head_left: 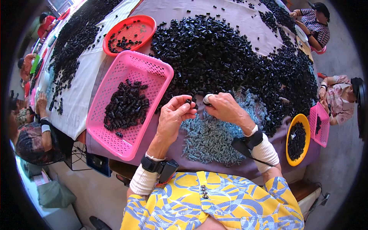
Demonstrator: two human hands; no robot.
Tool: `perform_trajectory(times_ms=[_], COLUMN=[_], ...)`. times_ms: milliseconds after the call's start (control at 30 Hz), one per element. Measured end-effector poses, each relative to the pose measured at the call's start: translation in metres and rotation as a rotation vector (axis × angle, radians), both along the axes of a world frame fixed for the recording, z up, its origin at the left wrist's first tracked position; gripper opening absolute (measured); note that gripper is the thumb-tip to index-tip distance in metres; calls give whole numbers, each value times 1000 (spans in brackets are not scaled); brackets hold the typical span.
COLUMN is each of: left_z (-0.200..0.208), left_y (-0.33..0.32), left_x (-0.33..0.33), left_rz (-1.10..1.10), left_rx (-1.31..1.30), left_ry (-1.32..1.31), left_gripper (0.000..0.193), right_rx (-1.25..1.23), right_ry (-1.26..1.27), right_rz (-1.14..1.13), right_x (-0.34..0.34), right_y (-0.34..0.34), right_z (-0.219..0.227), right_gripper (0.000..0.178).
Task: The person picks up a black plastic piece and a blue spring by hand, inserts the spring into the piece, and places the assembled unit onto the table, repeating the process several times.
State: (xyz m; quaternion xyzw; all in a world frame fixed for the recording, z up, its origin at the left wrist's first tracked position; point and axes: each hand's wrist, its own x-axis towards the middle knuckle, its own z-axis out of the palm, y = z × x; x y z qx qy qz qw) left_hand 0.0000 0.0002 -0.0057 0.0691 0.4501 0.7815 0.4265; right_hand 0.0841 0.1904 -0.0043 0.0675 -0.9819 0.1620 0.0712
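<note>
My left hand pinches a small black plastic part between thumb and fingertips. Close beside it on the right, my right hand is closed, its fingers curled in; whatever they hold is hidden. A white wrap covers one of its fingertips. Below both hands spreads a heap of small pale-blue coil springs. Beyond the hands rises a large pile of black plastic parts. Left of my left hand stands a pink perforated basket, with many longer black pieces lying in it.
A red round tray with scattered black parts touches the basket's far end. At the right edge are a yellow bowl and a smaller pink basket, both holding black pieces. Other people sit around the cloth-covered table.
</note>
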Motion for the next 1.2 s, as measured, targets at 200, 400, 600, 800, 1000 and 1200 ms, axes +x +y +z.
perform_trajectory(times_ms=[200, 400, 600, 800, 1000, 1200], left_z=[-2, 1, 10, 18, 20, 22], left_y=[11, 19, 16, 18, 18, 19], left_x=[6, 9, 3, 3, 6, 7], left_rz=[-40, -55, -53, 48, 111, 138], left_rx=[-48, 51, 67, 185, 134, 58], left_ry=[59, 78, 91, -4, 141, 238], left_gripper=[22, 22, 22, 21, 23, 22], right_rx=[-210, -249, -292, -527, -647, -561], right_ry=[54, 85, 225, 248, 105, 97], right_rz=[25, 93, 74, -115, -136, -223], right_x=[1, -4, -7, -1, -3, -7], right_y=[-3, -5, -5, -9, -14, -21], right_z=[27, 42, 41, 41, 51, 49], right_gripper=[18, 18, 15, 17, 18, 20])
